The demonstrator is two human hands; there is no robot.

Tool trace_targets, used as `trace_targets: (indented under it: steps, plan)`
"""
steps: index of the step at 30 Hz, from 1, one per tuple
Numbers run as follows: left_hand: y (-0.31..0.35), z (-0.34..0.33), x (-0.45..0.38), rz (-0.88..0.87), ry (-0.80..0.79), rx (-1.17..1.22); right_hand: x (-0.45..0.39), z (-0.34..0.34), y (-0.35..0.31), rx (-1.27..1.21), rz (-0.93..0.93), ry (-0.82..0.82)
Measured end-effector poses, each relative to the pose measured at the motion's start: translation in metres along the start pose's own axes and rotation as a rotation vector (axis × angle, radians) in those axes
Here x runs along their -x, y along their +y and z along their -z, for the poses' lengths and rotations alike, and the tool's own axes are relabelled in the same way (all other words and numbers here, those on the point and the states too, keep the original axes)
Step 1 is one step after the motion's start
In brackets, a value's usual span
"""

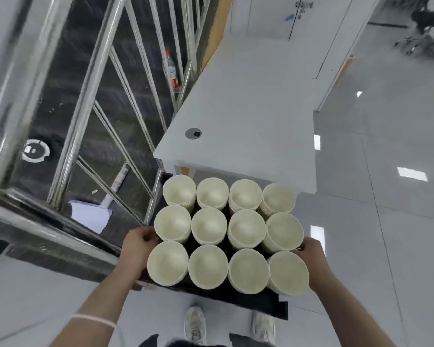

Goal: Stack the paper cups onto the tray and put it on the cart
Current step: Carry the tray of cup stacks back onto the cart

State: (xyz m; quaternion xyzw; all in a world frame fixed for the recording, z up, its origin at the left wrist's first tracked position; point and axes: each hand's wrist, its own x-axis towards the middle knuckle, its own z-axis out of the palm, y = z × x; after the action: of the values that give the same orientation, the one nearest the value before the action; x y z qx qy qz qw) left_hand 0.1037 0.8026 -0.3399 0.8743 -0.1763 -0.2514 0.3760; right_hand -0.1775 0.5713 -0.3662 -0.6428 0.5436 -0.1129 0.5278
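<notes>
A black tray [248, 300] is held in the air in front of me, above my shoes. It carries several stacks of pale paper cups [226, 231], packed in rows with their mouths up. My left hand [135, 242] grips the tray's left edge, fingers curled beside the cups. My right hand [313, 256] grips the right edge, partly hidden behind the nearest right stack. Most of the tray is hidden under the cups. No cart can be made out for certain.
A white table [241, 116] with a round cable hole stands just beyond the tray. A steel railing [90, 101] runs along the left, with a lower dark floor, a bottle and a robot vacuum [35, 150] beyond it. Glossy grey floor lies to the right.
</notes>
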Motion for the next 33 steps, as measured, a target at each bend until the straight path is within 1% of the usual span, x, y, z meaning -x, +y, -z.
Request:
trace_targets:
  steps: [5,12,16,24,33]
  plan:
    - [-0.008,0.003,-0.035,-0.005,-0.069,0.014,0.004,-0.020,0.003,-0.025,-0.058,0.062]
    - [-0.015,-0.009,-0.059,-0.032,-0.145,0.044,-0.009,-0.038,0.020,-0.048,-0.149,0.058]
    - [-0.028,-0.015,-0.069,-0.005,-0.172,0.059,-0.014,-0.049,0.023,-0.053,-0.192,0.045]
    - [-0.055,-0.027,-0.091,0.053,-0.187,0.005,-0.015,-0.060,0.025,-0.043,-0.199,0.074]
    - [-0.066,-0.033,-0.097,0.006,-0.206,0.000,-0.012,-0.059,0.032,-0.034,-0.181,0.120]
